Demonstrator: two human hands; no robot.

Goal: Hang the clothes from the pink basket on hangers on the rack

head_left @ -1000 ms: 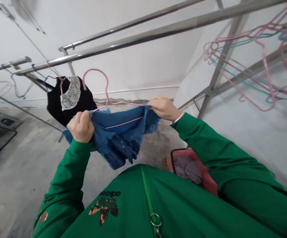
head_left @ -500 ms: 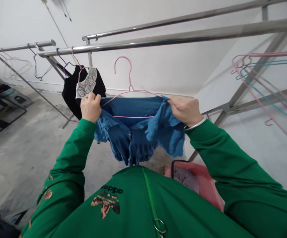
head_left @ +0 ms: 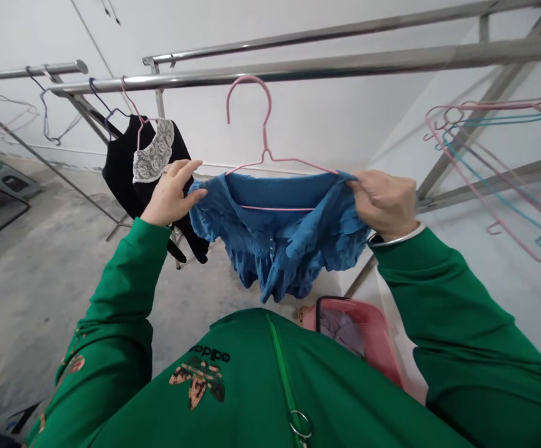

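A blue blouse (head_left: 279,242) with ruffles and a row of small buttons hangs on a pink wire hanger (head_left: 266,134) in front of me. The hanger's hook is raised just in front of the metal rail (head_left: 326,71); I cannot tell that it touches. My right hand (head_left: 385,202) is closed on the blouse's right shoulder, at the hanger's end. At the other shoulder my left hand (head_left: 172,190) is open, its fingers and thumb apart beside the blue cloth.
Left on the rail hang a black garment (head_left: 121,165) and one with a white lace collar (head_left: 153,155). Several pink and teal hangers (head_left: 489,168) are at the right. A pink basket (head_left: 377,330) holding greyish-purple cloth (head_left: 342,330) stands below right.
My left hand has let go of the blouse's shoulder and spread its fingers. The blouse and hanger have moved up and to the right, the right hand still gripping.
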